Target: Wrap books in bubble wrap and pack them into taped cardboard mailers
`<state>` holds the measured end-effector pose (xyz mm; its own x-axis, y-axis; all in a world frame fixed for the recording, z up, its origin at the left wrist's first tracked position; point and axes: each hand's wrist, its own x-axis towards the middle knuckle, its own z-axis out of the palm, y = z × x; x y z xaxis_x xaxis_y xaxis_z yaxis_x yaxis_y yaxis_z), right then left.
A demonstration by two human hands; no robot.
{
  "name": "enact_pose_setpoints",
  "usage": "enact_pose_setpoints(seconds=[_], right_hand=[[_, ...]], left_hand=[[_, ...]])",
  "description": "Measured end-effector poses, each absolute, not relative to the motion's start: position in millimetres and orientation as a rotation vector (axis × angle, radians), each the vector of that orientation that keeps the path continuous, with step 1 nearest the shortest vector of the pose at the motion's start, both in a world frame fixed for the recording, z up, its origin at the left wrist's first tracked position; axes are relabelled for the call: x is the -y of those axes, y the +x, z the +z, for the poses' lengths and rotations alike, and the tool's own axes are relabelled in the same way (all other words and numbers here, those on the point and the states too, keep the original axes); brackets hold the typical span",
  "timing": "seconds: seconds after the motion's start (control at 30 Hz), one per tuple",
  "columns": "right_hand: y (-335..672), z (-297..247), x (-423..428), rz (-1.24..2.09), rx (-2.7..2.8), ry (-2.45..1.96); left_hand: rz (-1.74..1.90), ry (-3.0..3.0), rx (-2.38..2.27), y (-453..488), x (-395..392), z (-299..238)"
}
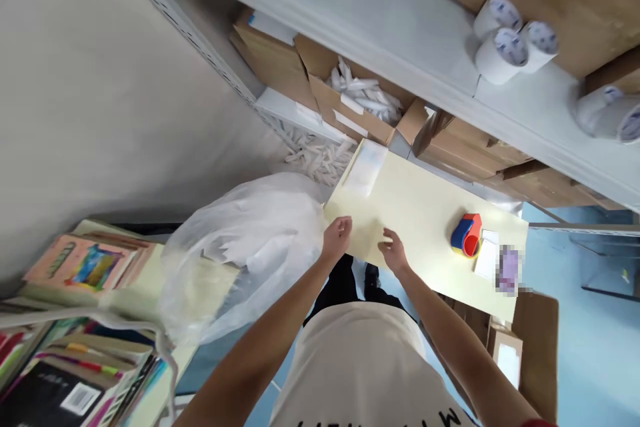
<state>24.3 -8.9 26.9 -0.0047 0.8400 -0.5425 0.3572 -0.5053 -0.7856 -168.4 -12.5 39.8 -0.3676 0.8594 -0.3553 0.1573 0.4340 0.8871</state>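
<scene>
My left hand [337, 235] rests on the near edge of a pale yellow table [425, 207], fingers curled, beside a big clear plastic bag [245, 247] full of white pieces. My right hand [394, 251] lies on the same edge a little to the right, fingers bent down onto the tabletop. Neither hand visibly holds anything. A flat clear packet [366, 168] lies at the table's far left corner. A red, blue and yellow tape dispenser [466, 235] stands further right, with white slips [486, 259] next to it.
Grey metal shelving [400, 33] runs behind, holding cardboard boxes [345, 107] of white pieces and rolls of tape [510, 47]. Stacked colourful books [85, 267] lie at the lower left. More cardboard boxes [535, 340] stand on the blue floor at right.
</scene>
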Motion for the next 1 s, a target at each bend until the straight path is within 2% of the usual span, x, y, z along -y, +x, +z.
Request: enact_pose_setpoints(seconds=[0.2,0.4,0.77,1.0], right_hand=[[77,49,65,1.579,1.196,-1.718],[74,67,80,1.731,1.259,-1.557],[-17,90,114,1.923,1.622,-1.250],[-97,88,196,2.035,1.911,-0.965]], left_hand=[[0.988,0.891,-1.793,-145,101,66],[1.171,0.592,-1.809,-132,175,77],[1.468,0.394,-1.992,-169,287,88],[1.540,0.330,-2.163,-198,394,109]])
